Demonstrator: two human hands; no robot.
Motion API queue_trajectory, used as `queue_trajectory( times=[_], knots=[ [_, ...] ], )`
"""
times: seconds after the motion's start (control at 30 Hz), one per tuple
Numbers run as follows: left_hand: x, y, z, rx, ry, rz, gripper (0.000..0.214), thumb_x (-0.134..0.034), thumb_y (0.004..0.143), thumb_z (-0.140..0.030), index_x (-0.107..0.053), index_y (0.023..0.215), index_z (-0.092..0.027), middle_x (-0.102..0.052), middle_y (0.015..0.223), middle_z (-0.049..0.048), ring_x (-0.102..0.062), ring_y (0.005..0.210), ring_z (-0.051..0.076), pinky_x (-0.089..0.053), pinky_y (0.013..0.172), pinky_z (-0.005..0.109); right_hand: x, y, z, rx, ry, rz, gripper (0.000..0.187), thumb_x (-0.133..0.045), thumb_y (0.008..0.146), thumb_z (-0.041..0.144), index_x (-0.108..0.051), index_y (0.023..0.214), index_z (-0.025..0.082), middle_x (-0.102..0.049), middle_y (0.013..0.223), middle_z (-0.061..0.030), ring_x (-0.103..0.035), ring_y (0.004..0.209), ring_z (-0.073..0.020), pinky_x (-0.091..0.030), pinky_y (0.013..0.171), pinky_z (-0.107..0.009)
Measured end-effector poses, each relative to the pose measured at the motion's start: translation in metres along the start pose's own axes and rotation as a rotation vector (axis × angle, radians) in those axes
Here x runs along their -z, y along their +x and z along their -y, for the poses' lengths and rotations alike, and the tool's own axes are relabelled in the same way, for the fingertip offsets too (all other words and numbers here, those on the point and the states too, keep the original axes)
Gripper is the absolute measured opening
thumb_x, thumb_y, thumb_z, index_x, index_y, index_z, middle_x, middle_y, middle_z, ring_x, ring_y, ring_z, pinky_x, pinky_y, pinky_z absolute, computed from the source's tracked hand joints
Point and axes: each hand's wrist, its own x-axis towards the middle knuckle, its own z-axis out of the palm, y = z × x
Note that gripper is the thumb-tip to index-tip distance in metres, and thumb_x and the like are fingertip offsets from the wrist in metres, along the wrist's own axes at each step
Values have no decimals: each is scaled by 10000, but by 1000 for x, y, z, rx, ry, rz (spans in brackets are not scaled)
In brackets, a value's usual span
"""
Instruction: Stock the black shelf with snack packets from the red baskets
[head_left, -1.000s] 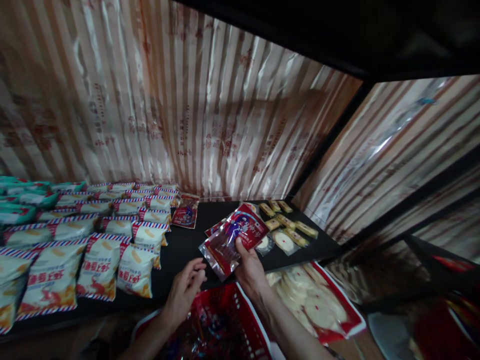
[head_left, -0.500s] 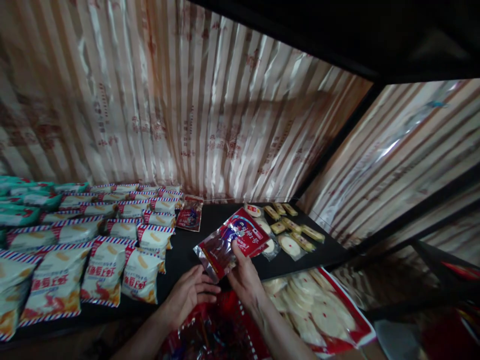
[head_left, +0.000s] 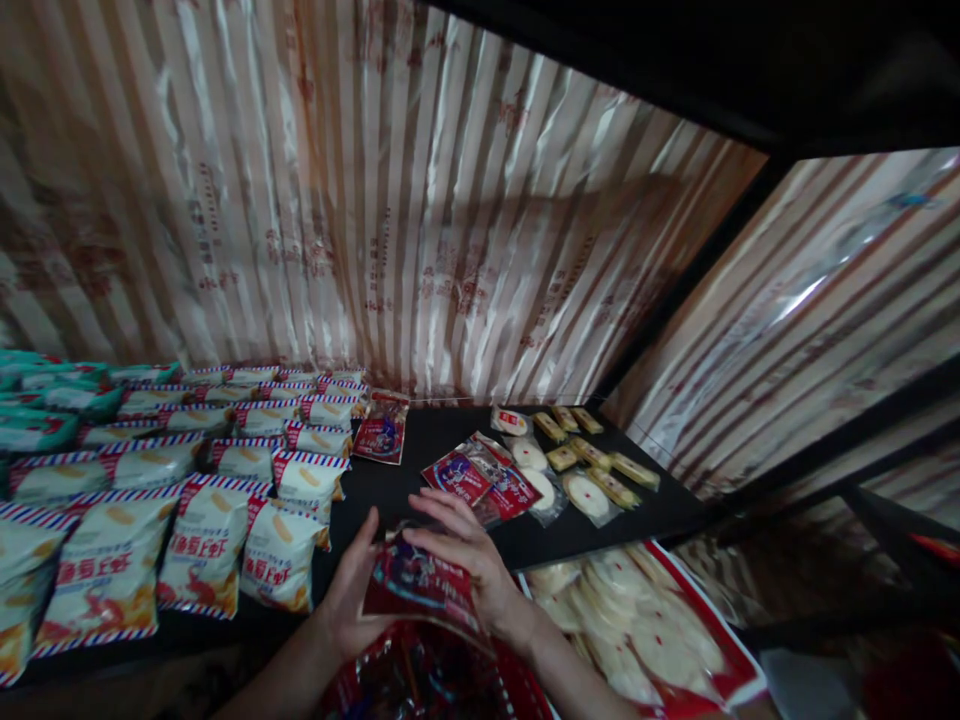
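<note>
A red snack packet (head_left: 420, 577) with dark blue print is between my two hands, above a large red bag (head_left: 442, 680) of similar packets. My left hand (head_left: 351, 598) cups the packet's left edge, thumb pointing up. My right hand (head_left: 480, 572) lies over its right side with the fingers bent across the top. Two more red packets (head_left: 459, 476) overlap on the black shelf (head_left: 420, 425) just beyond my hands. Another single red packet (head_left: 382, 428) lies farther back, beside the chip bags.
Rows of white shrimp-snack bags (head_left: 202, 545) fill the left, with green bags (head_left: 37, 425) behind them. Round white packaged crackers (head_left: 589, 497) and yellow wrapped bars (head_left: 592, 453) lie at right. An open bag of crackers (head_left: 637, 630) sits lower right. Striped plastic sheeting (head_left: 450, 200) hangs behind.
The packet my right hand held up now lies on the shelf with another one beside it. Both hands have drawn together over the large bag, around a different packet.
</note>
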Motion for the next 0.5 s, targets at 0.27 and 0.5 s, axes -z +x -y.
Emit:
queue_trajectory(
  times=[0.27, 0.5],
  knots=[
    [1, 4, 1, -118, -51, -188, 391, -700, 631, -127, -643, 1016, -165, -723, 843, 45, -651, 949, 252, -439, 933, 385, -3, -17, -22, -29, -422, 207, 573, -525, 835, 179, -375, 1374, 301, -305, 1481, -92, -233, 1359, -269, -323, 1036, -510],
    [-4, 10, 0, -180, -37, -276, 407, -689, 687, -129, -587, 1079, -172, -716, 911, 61, -676, 875, 226, -498, 852, 368, -19, -24, -32, -569, 124, -234, 420, -449, 892, 307, -483, 1302, 224, -575, 1265, -106, -518, 1177, -241, -404, 1002, -459]
  ],
)
